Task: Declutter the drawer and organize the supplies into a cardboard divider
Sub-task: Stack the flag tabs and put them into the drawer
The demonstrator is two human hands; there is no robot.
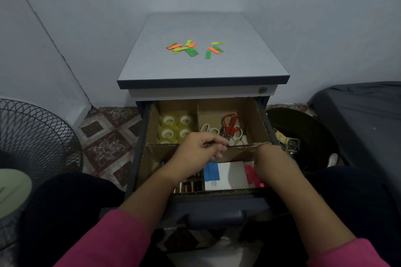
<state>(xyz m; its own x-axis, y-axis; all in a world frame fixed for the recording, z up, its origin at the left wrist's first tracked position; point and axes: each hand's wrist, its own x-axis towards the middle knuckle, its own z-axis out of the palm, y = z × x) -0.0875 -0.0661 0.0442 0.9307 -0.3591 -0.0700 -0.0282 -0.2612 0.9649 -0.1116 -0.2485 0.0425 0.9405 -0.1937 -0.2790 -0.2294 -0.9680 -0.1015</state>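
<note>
Closest to the person, the drawer (138, 158) stands pulled out with the cardboard divider (256, 119) seated inside. In its front cells lie batteries (191, 186) and, to the right, white, blue and pink note pads (233, 172).

Both hands sit at the cross wall. The left hand (199, 149) has its fingers curled, pinching that wall's top edge. The right hand (265, 158) is blurred; I cannot tell how its fingers lie.

Behind the wall, tape rolls (176, 128) fill the left cell and scissors (231, 124) the right.

A hard tug there could buckle the thin wall or lift the divider, spilling cells together; the scissor blades lie just beside the fingers.

On the cabinet top (201, 67) the colored tabs (191, 47) are not yet sorted, and a knock could scatter them to the floor.
</note>
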